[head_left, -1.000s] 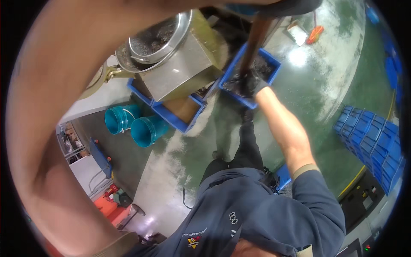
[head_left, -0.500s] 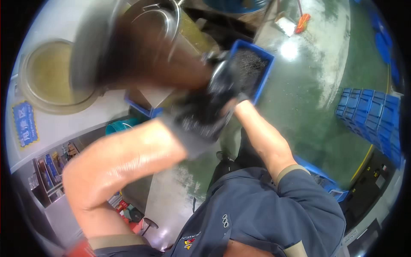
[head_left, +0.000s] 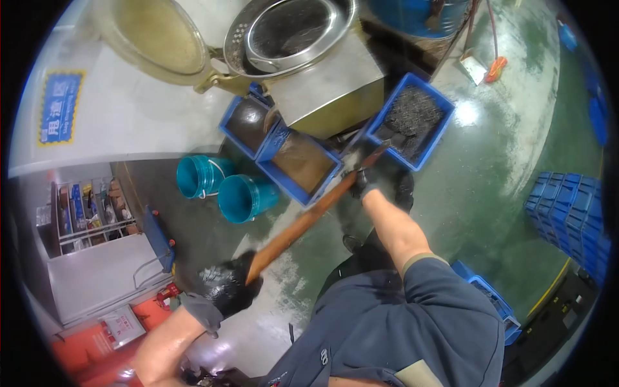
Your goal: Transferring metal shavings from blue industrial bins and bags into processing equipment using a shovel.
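I hold a shovel by its long wooden handle, which slants across the view. My left hand, in a black glove, is closed around the near end at the lower left. Farther up the shaft, my right hand, also gloved, grips it close to the blade. The dark blade lies among dark metal shavings in a blue bin; its edges are hard to make out.
A metal spinner machine with a round drum and raised lid stands at the back. Before it are two blue bins of brownish liquid and two teal buckets. Stacked blue crates stand right.
The shovel, blurred and raised toward the drum half a second ago, is now down with its blade in the shavings bin. My left hand has moved back to the lower left; the lid shows fully.
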### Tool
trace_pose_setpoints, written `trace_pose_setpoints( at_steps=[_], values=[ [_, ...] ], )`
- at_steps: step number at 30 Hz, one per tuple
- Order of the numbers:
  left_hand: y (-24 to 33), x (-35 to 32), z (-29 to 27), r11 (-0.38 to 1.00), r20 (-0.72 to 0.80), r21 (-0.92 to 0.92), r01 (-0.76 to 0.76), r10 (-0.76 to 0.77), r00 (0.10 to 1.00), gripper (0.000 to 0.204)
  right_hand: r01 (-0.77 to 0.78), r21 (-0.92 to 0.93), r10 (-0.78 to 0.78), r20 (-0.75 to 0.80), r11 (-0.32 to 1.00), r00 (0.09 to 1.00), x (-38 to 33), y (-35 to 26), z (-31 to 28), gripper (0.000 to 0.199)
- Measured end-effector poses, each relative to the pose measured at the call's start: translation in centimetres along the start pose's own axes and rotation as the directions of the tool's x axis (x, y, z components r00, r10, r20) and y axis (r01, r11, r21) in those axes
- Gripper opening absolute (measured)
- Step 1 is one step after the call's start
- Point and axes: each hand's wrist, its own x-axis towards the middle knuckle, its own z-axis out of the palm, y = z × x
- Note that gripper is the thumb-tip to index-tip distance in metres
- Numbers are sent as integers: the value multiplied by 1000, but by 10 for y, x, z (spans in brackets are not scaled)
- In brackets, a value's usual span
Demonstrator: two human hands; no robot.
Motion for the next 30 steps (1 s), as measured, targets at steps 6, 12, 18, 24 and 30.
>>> trace_pose_setpoints(
  at_steps=[6,12,18,24,30],
  values=[
    [-23,-29,161,854,211,-209,476,-436,875,41,-137,-299,-13,-450,944,893,-45,84,17,22],
    [-14,48,212,800,130,-379,466,-452,882,40,-290,-355,101,-466,889,879,-25,-14,3,23],
    [-16,70,278,676,394,-338,655,-531,751,36,-235,-417,-22,-526,878,850,18,-43,-48,21],
    [3,149,346,604,363,-296,740,-646,672,32,-174,-417,-114,-581,892,806,79,-107,-125,11],
    [29,112,384,586,286,-299,753,-698,657,28,-189,-420,-161,-667,887,728,43,-72,-117,4]
  ],
)
